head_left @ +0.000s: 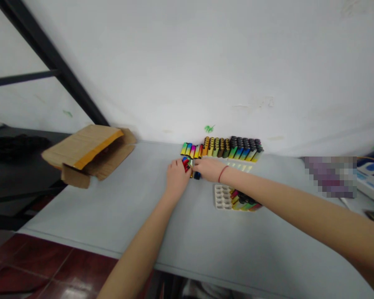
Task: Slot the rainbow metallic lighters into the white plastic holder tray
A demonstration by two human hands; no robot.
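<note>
My left hand (176, 177) is closed around a small bunch of coloured lighters (185, 164), with red, blue and green ones showing. Beside it, my right hand (209, 168) reaches in from the right, its fingers bent over a dark blue lighter (197, 175). How firmly those fingers grip it is partly hidden. Just beyond both hands, a short row of multicoloured lighters (188, 149) lies on the table. Under my right forearm sits a white tray with oval pockets (218, 199); lighters with black tops (244, 200) fill its right side.
Upright lighters with gold tops (216, 146) and black tops (246, 147) stand in blocks near the wall. An opened cardboard box (90, 147) rests at the left end of the grey table (118, 216). A dark metal frame (59, 70) rises on the left. White-and-blue boxes (372, 178) stand at the right.
</note>
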